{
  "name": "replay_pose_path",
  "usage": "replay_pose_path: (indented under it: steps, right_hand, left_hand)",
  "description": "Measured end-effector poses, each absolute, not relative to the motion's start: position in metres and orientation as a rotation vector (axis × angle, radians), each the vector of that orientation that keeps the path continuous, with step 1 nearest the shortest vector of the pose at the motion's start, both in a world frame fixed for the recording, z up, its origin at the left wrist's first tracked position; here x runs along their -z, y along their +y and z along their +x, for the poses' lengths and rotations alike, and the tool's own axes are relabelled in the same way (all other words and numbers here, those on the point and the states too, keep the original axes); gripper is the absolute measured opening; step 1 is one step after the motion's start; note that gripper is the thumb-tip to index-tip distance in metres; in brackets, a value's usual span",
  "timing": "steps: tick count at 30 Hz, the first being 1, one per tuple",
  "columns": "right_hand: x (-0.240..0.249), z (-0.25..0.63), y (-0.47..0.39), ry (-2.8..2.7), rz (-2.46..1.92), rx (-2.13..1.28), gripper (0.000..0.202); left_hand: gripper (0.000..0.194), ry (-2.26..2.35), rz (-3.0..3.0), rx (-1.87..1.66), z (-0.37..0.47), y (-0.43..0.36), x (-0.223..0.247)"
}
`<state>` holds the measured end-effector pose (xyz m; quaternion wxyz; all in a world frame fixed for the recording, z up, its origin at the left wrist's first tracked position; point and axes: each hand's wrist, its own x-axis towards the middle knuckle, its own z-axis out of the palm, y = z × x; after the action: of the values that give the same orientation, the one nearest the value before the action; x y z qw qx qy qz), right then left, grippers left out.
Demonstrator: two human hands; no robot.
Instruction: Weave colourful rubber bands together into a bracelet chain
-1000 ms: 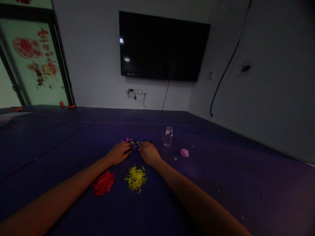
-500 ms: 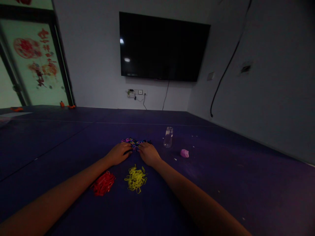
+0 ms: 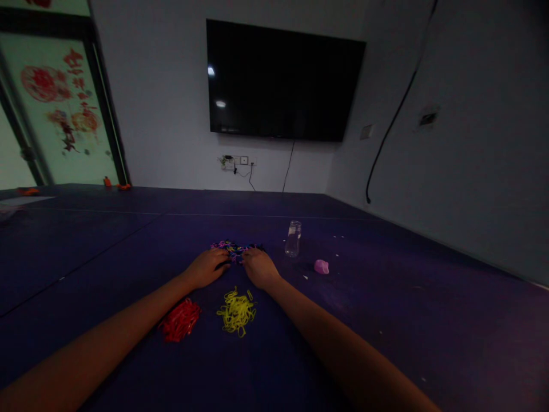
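Note:
Both my hands rest at a loose pile of mixed-colour rubber bands (image 3: 234, 249), dark blue, purple, pink and a few yellow. My left hand (image 3: 208, 269) lies over its left side, fingers stretched forward and thumb apart. At the right side lies my right hand (image 3: 259, 269), its fingers extended onto the bands and partly dark. I see nothing gripped in either hand. Nearer to me, between the forearms, are a heap of yellow rubber bands (image 3: 237, 312) and, beside my left forearm, a heap of red rubber bands (image 3: 180, 320).
A clear bottle (image 3: 293, 239) stands upright without a lid, right of my right hand. A small pink crumpled-looking object (image 3: 321, 266) lies near it. White scraps dot the dark purple surface (image 3: 386, 320). Orange items (image 3: 123, 186) sit far left, and a television (image 3: 285, 83) hangs on the wall.
The view has shifted very slightly. My hands and the heaps of bands stay in almost the same places.

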<state>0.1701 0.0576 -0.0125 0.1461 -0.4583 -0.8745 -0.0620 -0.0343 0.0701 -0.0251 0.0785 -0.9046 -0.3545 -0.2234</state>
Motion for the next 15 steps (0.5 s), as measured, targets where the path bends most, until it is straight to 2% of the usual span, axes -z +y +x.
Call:
replay_pose_path:
  steps: [15]
  right_hand:
    - [0.0099, 0.1691, 0.0551, -2.527, -1.306, 0.205, 0.031]
  left_hand:
    - [0.023, -1.077, -2.714, 0.674, -0.0348, 0.0728, 0.0264]
